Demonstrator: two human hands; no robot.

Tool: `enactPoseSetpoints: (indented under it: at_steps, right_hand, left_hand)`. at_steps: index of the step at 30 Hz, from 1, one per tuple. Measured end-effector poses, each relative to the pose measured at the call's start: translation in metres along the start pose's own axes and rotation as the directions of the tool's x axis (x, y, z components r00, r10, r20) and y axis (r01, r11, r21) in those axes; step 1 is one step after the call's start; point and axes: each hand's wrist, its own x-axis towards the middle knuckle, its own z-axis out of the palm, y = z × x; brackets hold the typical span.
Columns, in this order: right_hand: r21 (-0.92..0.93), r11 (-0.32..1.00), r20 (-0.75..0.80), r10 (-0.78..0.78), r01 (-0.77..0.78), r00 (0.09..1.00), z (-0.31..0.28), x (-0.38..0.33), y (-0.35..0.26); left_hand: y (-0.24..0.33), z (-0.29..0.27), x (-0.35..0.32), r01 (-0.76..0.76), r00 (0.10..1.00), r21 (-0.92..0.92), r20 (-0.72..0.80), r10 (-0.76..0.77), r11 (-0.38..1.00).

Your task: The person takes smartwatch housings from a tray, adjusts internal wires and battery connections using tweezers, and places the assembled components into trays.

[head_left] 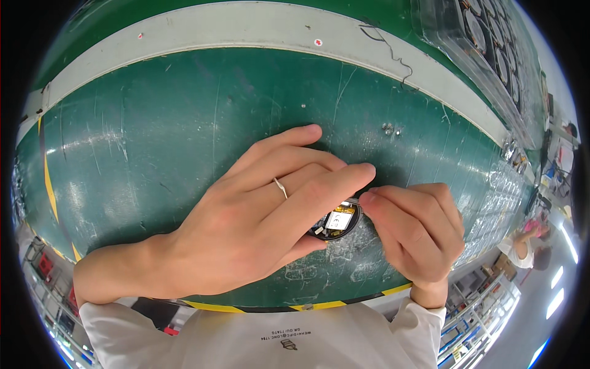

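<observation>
A small round black electronic case (339, 222), like a watch body, shows its inside, with a white-labelled cell and some gold-coloured film. My left hand (258, 209), a ring on one finger, grips it at the left, thumb under the lower rim and fingers reaching over the top. The far left part of the case is hidden by those fingers. At its upper right edge, my right hand (418, 230) has thumb and fingertips pinched together. Whatever lies between those fingertips is too small and covered to make out.
Several tiny shiny metal pieces (391, 130) lie on the green mat (166, 135) beyond my right hand. A clear tray (491, 61) of round dark parts stands at the far right. Thin dark wire (396, 58) crosses the pale rail (246, 24). Another person (522, 249) is far off right.
</observation>
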Motion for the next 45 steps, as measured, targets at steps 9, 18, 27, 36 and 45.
enactPoseSetpoints:
  at_steps: [9,18,27,36,45]
  right_hand:
    - [0.016,1.000,-0.004,-0.008,0.008,1.000,-0.002,-0.002,-0.006]
    - [-0.041,0.997,0.027,-0.059,0.060,0.998,-0.001,-0.002,-0.009]
    - [-0.019,1.000,-0.012,-0.005,0.005,1.000,0.003,-0.006,-0.010]
    - [-0.014,0.996,0.036,0.084,-0.083,0.996,-0.002,0.001,-0.018]
    - [-0.052,0.997,0.005,0.056,-0.056,0.998,-0.001,-0.005,-0.022]
  left_hand:
    - [-0.001,0.007,-0.001,-0.023,0.999,0.038,-0.040,0.025,0.999]
    - [-0.001,0.009,-0.002,-0.053,0.996,0.070,-0.070,0.058,0.996]
    - [-0.003,0.010,-0.001,-0.054,0.997,0.064,-0.057,0.058,0.996]
    - [0.002,0.007,-0.002,-0.030,0.998,0.081,-0.044,0.034,0.996]
    - [0.002,0.007,-0.002,-0.047,0.998,0.076,-0.036,0.050,0.996]
